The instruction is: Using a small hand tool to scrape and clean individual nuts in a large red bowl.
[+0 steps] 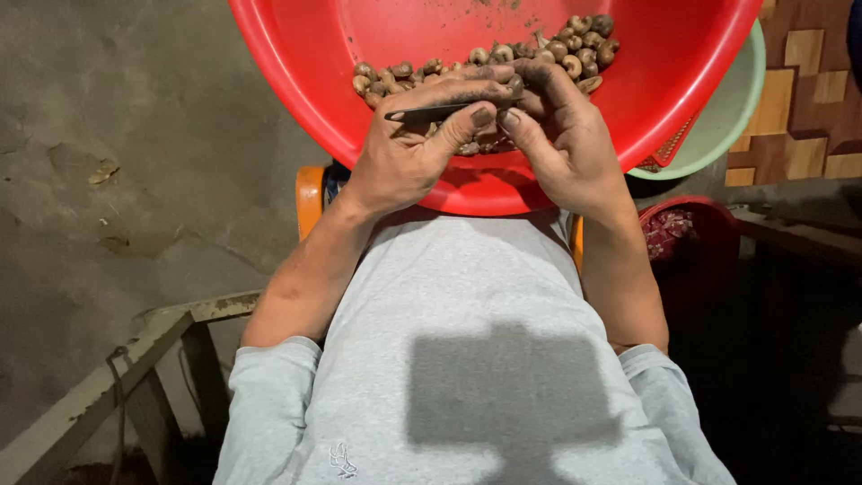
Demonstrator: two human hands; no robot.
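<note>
Concrete floor | one red basin, many nuts | left hand fingers pinching one blade | right hand fingers curled, contents unclear

Red basin, brown nuts, pale green bowl, grey shirt.

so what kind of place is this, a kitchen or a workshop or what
Probably a plain home or yard work spot, not a fitted kitchen: a bare concrete floor, a big red plastic basin of nuts on the lap, and stained hands, the left hand holding a thin blade.
</note>
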